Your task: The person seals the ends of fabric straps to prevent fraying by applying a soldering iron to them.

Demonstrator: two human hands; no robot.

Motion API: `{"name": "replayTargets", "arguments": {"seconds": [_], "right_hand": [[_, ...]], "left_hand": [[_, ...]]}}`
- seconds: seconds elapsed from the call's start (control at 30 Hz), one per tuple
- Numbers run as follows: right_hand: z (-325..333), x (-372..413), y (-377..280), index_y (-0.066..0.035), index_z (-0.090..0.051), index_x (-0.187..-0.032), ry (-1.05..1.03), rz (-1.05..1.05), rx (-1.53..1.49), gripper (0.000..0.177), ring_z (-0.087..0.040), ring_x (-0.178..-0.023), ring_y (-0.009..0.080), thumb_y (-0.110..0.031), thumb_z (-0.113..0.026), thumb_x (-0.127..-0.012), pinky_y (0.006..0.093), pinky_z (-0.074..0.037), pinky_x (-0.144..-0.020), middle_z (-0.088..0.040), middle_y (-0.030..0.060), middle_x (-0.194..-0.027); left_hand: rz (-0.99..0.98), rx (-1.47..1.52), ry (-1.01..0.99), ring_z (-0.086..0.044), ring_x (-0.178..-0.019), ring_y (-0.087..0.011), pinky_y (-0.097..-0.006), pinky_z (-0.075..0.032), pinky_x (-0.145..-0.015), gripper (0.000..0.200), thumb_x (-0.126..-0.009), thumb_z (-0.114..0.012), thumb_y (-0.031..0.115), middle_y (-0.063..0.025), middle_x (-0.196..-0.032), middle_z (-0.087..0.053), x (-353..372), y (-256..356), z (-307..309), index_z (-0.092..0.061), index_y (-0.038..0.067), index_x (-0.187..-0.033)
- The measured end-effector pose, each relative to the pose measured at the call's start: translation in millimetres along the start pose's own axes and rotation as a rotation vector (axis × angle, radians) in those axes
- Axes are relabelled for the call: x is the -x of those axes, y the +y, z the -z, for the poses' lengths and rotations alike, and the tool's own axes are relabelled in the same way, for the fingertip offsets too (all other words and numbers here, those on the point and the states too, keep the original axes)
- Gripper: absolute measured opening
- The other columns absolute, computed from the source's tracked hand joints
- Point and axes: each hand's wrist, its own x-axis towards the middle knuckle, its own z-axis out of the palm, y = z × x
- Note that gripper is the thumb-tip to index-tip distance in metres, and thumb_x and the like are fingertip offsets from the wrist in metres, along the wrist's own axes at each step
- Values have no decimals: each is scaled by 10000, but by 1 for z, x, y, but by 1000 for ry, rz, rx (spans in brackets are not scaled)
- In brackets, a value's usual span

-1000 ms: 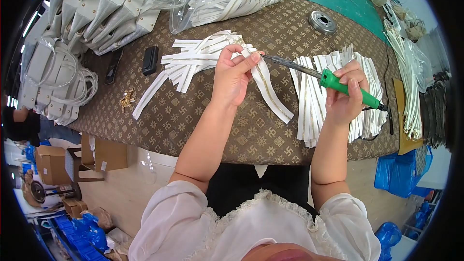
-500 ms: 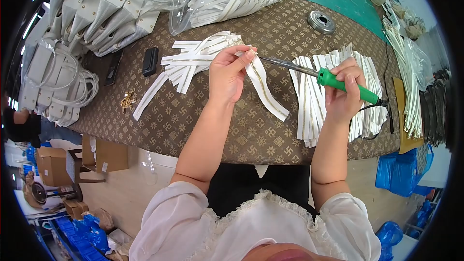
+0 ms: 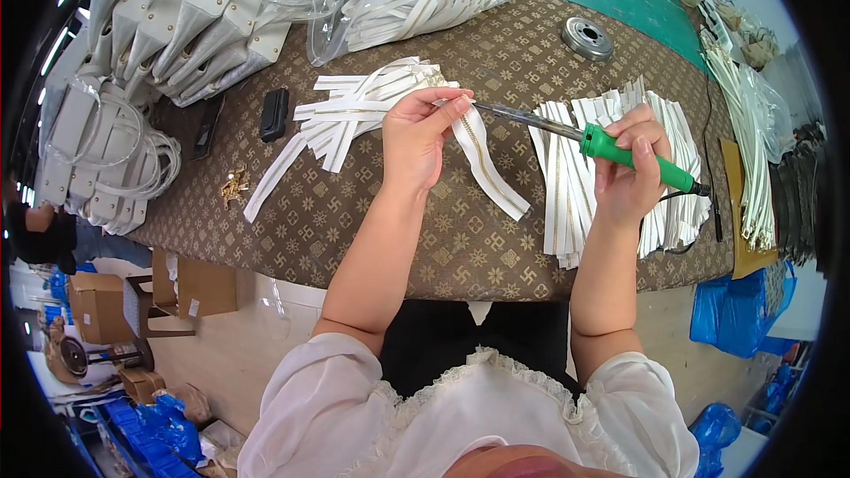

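Pinched at its top end between the thumb and fingers of my left hand (image 3: 423,134) is a white zipper (image 3: 482,159) with gold-coloured teeth; its free end trails down onto the cloth. My right hand (image 3: 633,164) is wrapped round the green handle of a soldering iron (image 3: 611,146). The iron's metal tip points left and meets the zipper end at my left fingertips; whether it touches cannot be made out. Behind my left hand lies a loose pile of white zippers (image 3: 354,111). A second, neater stack of white zippers (image 3: 567,186) spreads under and beside my right hand.
White bags with clear wrapping (image 3: 195,26) are heaped at the left. A plastic bag of zippers (image 3: 425,0) lies at the back. Small gold parts (image 3: 234,186), a black case (image 3: 274,115), a round metal dish (image 3: 587,39) and a green mat (image 3: 611,0) also rest on the patterned cloth.
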Motion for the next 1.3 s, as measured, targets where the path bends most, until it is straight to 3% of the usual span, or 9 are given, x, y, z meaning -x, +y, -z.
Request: {"name": "replayTargets", "arguments": {"seconds": [0.47,0.7,1.3], "right_hand": [[-1,-1,-2,12,-472,-693,85,11,-24,254,-314,-317,82,-184,-484,-856,189,-261,-262,-498,145,-773],[-4,0,-2,10,-439,-696,59,4,-59,261,-300,-331,88,-188,-469,-864,180,-275,-263,-470,142,-805],[-3,2,4,-1,-443,-700,20,-1,-36,250,-276,-312,85,-187,-471,-866,184,-260,-262,-481,147,-817]], "left_hand": [[-41,76,63,-605,-783,-146,-248,-498,-689,151,-795,-625,-32,-117,-880,-631,-1,1,-3,-595,-22,-943],[128,146,21,-611,-827,-156,-273,-514,-752,177,-817,-613,8,-105,-908,-631,0,-1,5,-567,3,-988],[83,104,-34,-600,-785,-132,-248,-495,-682,209,-804,-627,-7,-85,-873,-620,-1,-3,3,-564,4,-1003]]}}
